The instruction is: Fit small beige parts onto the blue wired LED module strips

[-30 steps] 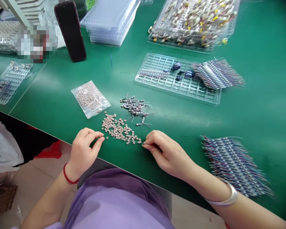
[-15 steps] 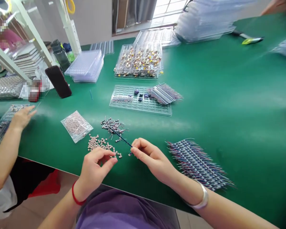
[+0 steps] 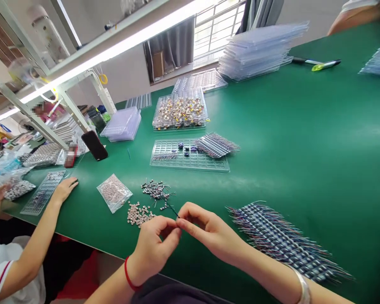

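My right hand [image 3: 205, 228] is closed in a pinch on a thin dark wire-like piece [image 3: 173, 210], which sticks out up and to the left. My left hand [image 3: 158, 242] meets it fingertip to fingertip; its thumb and forefinger are pinched together, and anything between them is hidden. Just beyond my left hand lie loose small round pinkish discs [image 3: 137, 214]. Behind them is a pile of small dark parts with wire leads [image 3: 156, 190]. Right of my right hand, rows of wired parts [image 3: 281, 240] lie side by side in a long block.
A bag of discs [image 3: 114, 192] lies at left. Farther back stand a clear tray [image 3: 190, 164] with more wired rows, a filled tray [image 3: 179, 112], plastic stacks [image 3: 253, 55] and a phone [image 3: 94, 145]. A co-worker's hand [image 3: 65, 190] rests beside another tray at left.
My left hand has moved right, away from the discs, and now touches the right hand's fingertips. The view has tilted up, showing the lamp. The co-worker's raised hand has come down to the table.
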Motion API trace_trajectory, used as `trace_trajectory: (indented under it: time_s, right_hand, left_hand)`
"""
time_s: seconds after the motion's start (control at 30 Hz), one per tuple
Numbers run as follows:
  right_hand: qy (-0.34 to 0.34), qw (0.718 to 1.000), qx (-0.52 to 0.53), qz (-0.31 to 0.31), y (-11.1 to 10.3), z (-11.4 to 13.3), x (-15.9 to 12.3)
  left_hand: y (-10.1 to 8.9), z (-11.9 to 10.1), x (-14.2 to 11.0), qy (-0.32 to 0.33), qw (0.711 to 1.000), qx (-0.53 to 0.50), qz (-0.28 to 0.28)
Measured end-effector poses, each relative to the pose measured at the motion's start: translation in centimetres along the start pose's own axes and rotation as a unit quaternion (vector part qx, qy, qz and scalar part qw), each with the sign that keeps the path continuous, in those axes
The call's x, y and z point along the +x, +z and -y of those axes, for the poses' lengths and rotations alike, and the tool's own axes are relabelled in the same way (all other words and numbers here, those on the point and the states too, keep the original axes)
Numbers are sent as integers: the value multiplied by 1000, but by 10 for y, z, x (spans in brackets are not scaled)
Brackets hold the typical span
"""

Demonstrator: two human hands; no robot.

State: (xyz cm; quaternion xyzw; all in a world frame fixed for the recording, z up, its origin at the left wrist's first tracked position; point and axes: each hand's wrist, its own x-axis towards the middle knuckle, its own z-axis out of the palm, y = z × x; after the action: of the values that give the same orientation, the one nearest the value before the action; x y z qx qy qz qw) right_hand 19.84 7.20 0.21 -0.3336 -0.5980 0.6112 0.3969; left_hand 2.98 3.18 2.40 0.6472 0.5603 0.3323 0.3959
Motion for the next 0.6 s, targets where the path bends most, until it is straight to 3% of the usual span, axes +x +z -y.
trace_trajectory:
  time_s: [0.2, 0.33, 0.4, 0.53, 0.6]
  right_hand:
    - [89, 983, 152, 46, 2, 4, 1]
    - [141, 959, 227, 90, 0, 4, 3]
    - [148, 963, 219, 48, -5, 2, 6]
    - [163, 958, 200, -123, -25, -10, 19]
    - [152, 964, 156, -150, -32, -19, 34]
  left_hand:
    - [5, 4, -1, 6, 1000, -30, -6]
    - [1, 9, 0, 11, 999, -25, 32]
    - [-6, 10, 8, 20, 998, 43, 46]
    - [-31, 17, 46, 72, 983, 165, 19]
    - [-47, 22, 72, 90, 977, 192, 25]
